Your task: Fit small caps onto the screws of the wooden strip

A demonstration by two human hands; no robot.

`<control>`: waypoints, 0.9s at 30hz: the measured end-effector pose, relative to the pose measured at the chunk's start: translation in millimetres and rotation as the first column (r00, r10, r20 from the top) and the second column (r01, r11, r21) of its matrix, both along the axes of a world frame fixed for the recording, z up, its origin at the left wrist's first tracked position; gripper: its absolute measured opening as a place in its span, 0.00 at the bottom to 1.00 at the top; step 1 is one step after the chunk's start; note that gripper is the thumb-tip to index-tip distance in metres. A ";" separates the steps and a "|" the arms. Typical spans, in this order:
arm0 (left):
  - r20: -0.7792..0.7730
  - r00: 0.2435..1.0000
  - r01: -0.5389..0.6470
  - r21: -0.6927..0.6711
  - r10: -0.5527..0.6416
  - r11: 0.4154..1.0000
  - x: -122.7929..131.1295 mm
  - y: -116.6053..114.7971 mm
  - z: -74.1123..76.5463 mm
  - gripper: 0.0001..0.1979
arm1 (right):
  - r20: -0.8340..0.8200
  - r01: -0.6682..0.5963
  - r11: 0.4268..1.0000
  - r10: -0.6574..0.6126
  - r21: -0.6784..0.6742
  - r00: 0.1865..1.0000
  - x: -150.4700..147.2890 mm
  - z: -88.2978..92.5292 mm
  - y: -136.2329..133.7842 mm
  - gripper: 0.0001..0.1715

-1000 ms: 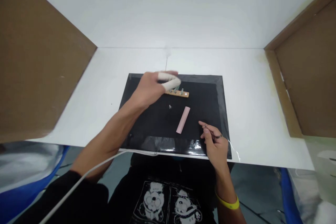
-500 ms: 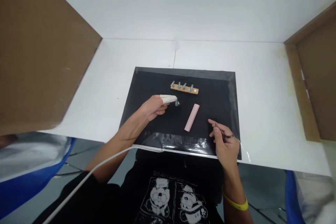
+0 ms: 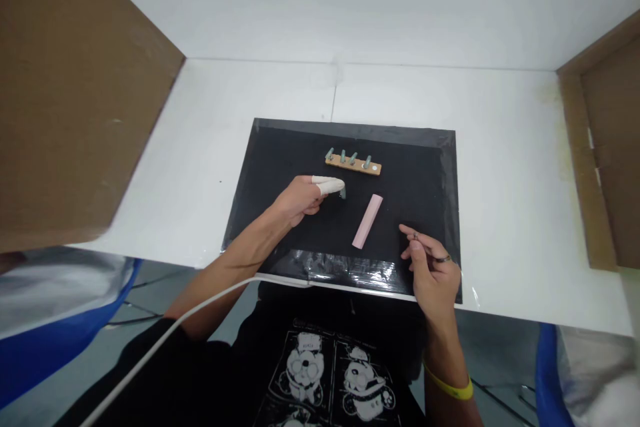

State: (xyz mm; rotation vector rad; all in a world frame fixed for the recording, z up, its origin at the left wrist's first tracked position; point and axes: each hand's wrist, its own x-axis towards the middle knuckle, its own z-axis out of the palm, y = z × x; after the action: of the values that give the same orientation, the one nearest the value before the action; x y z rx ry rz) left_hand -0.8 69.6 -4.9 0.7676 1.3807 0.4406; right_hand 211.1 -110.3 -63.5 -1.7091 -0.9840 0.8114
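Observation:
My left hand (image 3: 303, 199), with white finger cots on its fingers, pinches a small grey-green piece (image 3: 343, 193) that hangs below the fingertips over the black mat. Between the thumb and index finger of my right hand (image 3: 433, 267) is a tiny metallic part (image 3: 415, 235), too small to name. A flat tan strip (image 3: 354, 165) lies beyond my left hand, carrying several upright grey-green pieces and a white dot near its right end. The pink bar (image 3: 367, 221) rests slantwise on the mat between my hands, touched by neither.
The black mat (image 3: 400, 147) is taped onto a white table (image 3: 195, 147). Brown cardboard walls stand at the left (image 3: 90, 100) and right (image 3: 600, 167), with a white panel behind. A white cable (image 3: 200, 307) crosses over my left forearm.
My left hand has shifted slightly right, and the grey-green piece in it has turned. My right hand keeps its pinch, almost in place. The view has tilted a little.

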 end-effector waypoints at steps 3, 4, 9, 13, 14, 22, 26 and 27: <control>-0.030 1.000 -0.001 0.008 0.001 1.000 2.0 -1.3 -0.8 0.05 | -0.001 0.001 1.000 -0.001 0.003 1.000 -0.3 0.6 0.1 0.14; -0.037 0.999 -0.002 0.010 0.002 1.000 2.1 -1.5 -1.2 0.04 | -0.002 0.000 1.000 0.000 0.002 1.000 -0.3 0.9 0.2 0.14; -0.074 0.997 -0.004 0.022 0.006 1.000 1.2 -1.9 -4.0 0.03 | 0.002 -0.006 1.000 0.006 0.010 1.000 0.0 1.5 0.5 0.13; -0.081 0.997 0.001 0.030 0.002 1.000 0.3 -1.8 -5.7 0.04 | 0.005 -0.008 1.000 0.007 0.017 1.000 0.0 1.5 0.4 0.13; -0.083 0.997 0.000 0.033 0.003 0.999 -0.1 -1.7 -5.9 0.04 | 0.002 -0.009 1.000 0.009 0.019 1.000 0.1 1.5 0.3 0.13; -0.127 0.992 -0.012 0.065 0.020 0.998 -3.0 -2.6 -5.7 0.07 | 0.008 -0.007 1.000 0.007 0.020 1.000 0.4 0.6 -0.3 0.13; -0.146 0.989 -0.012 0.072 0.023 0.997 -1.6 -3.3 -6.7 0.09 | -0.003 -0.007 1.000 0.007 0.023 1.000 0.1 0.1 -0.2 0.13; -0.151 0.988 -0.013 0.072 0.024 0.997 -1.4 -3.4 -6.9 0.09 | -0.004 -0.006 1.000 0.006 0.022 1.000 0.1 0.0 -0.1 0.13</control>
State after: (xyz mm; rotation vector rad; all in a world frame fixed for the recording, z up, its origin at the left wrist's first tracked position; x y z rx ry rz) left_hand -2.2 66.2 -11.7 0.8611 1.5220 0.4546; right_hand 211.2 -110.4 -63.5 -1.6851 -0.9922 0.8051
